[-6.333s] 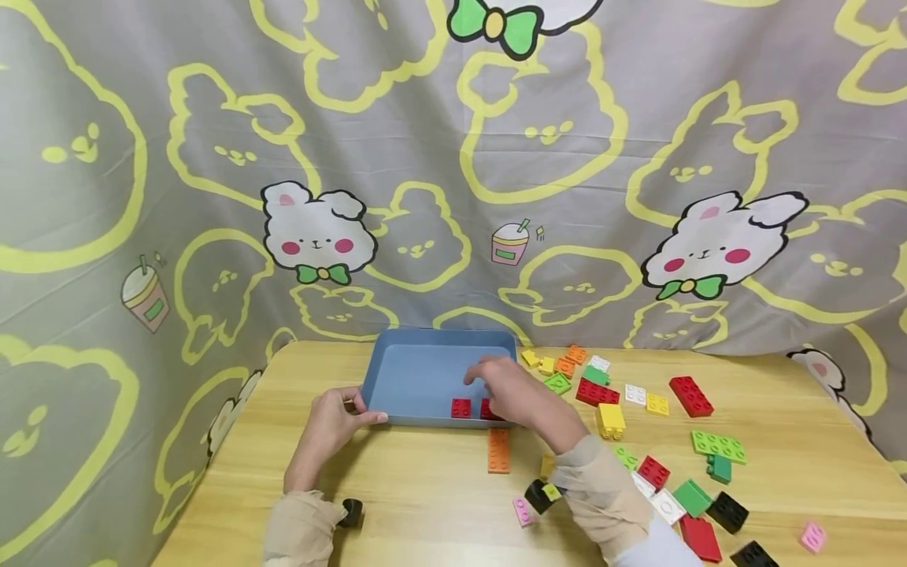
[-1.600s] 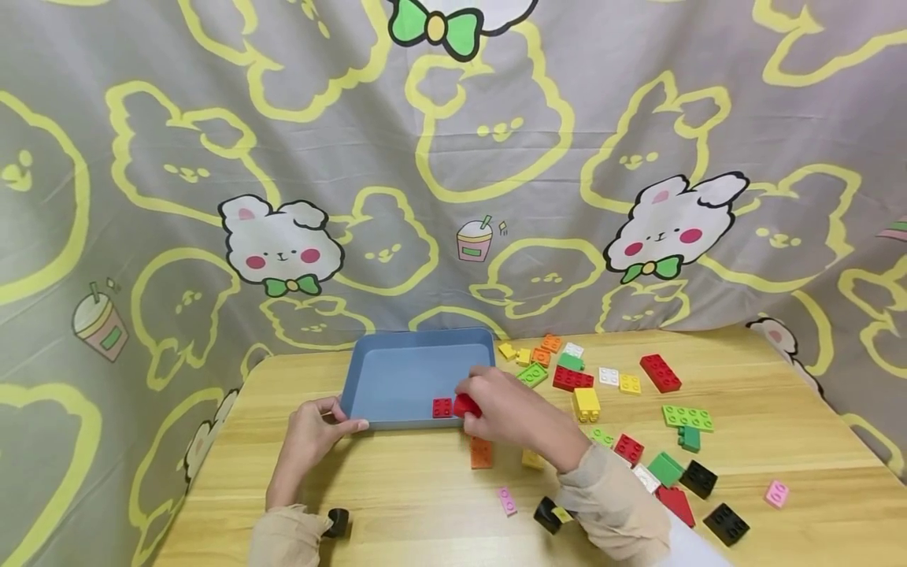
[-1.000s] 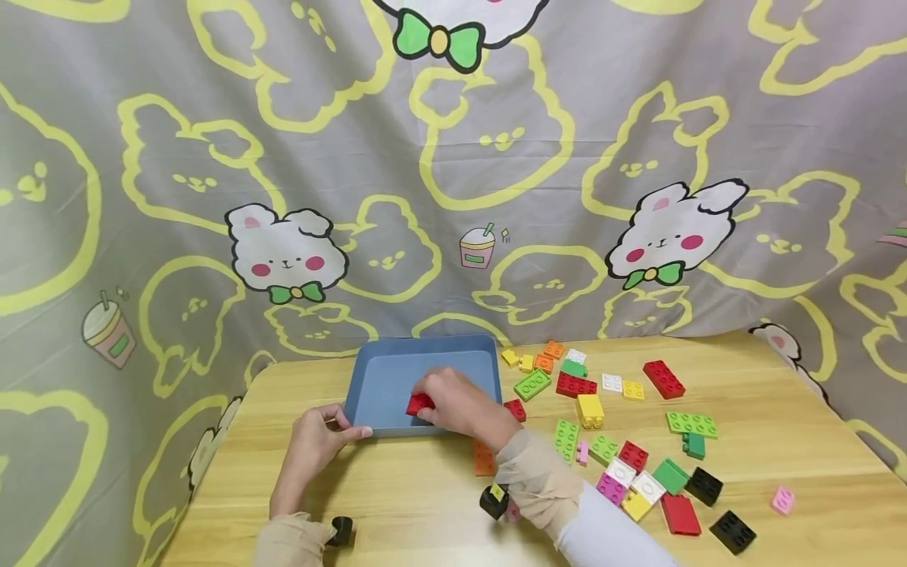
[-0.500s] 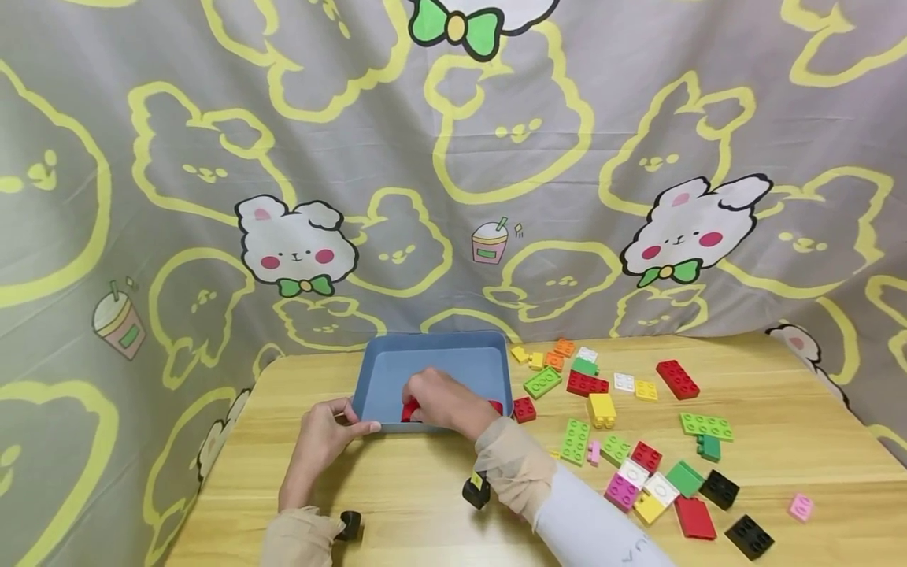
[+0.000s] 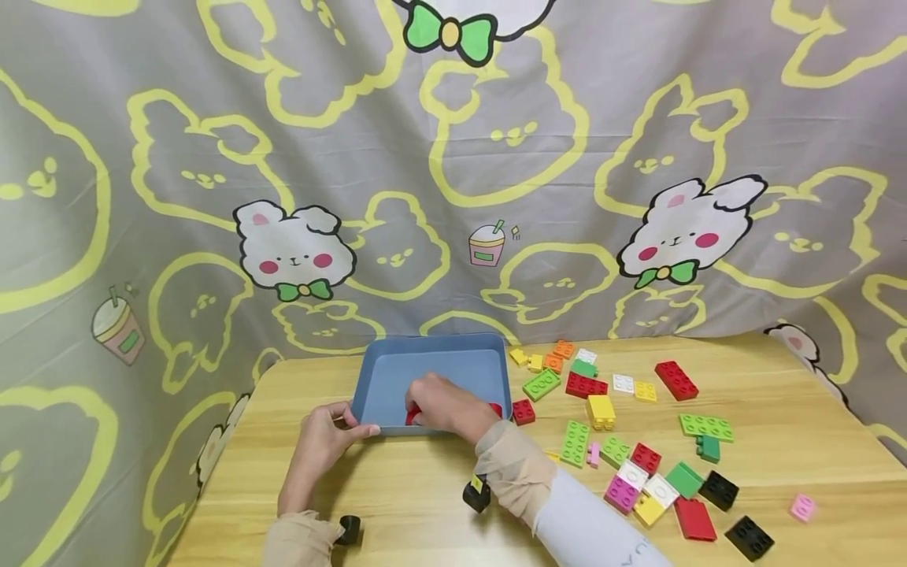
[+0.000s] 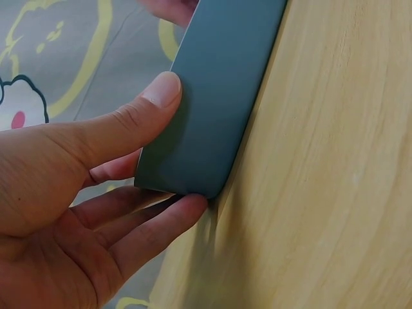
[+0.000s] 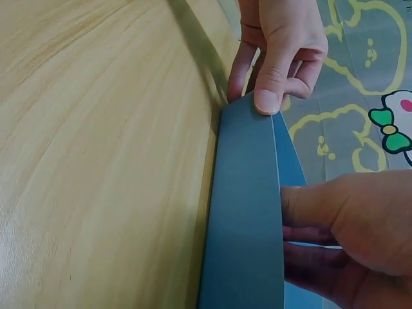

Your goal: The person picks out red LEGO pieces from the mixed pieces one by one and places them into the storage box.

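The left hand [image 5: 327,437] pinches the tray [image 5: 432,368] at its near left corner, thumb on the front wall, probably to stop it sliding on the desk [image 5: 418,504]. Inside, the right hand [image 5: 448,405] grips a red brick [image 5: 411,415] (mostly hidden by the fingers) by the front wall. Loose bricks [image 5: 601,411] lie to the right, presumably for easy reach.

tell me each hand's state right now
Left hand: closed, holding the tray by its near left corner.
Right hand: closed, holding a red brick inside the tray.
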`<state>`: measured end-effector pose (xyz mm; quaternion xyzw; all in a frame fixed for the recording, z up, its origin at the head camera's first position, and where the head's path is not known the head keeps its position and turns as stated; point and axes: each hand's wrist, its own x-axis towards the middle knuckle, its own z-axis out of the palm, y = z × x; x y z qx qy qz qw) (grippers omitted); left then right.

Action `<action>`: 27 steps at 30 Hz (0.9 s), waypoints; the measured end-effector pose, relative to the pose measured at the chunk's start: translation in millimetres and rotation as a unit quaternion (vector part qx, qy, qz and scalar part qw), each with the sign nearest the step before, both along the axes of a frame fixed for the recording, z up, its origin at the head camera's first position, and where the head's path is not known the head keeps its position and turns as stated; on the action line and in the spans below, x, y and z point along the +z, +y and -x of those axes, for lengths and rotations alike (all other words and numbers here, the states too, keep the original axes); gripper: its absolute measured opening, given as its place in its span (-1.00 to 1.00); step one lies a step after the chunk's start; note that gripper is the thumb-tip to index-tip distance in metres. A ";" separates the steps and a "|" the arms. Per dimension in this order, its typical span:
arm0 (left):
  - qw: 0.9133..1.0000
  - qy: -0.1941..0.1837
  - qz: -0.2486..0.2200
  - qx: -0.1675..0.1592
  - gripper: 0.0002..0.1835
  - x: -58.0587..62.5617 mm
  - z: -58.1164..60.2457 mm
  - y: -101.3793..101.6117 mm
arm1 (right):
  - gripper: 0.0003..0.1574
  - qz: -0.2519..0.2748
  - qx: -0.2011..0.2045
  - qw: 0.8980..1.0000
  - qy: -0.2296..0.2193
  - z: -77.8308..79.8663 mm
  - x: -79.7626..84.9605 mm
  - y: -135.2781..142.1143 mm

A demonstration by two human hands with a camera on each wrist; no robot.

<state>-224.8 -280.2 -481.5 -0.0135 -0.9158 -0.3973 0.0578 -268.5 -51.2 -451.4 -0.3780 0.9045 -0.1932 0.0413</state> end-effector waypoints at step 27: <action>1.000 -0.011 0.010 -0.009 -0.57 3.5 -1.0 -2.5 | -0.69 0.086 -0.028 0.996 0.023 -77.0 54.1 117.0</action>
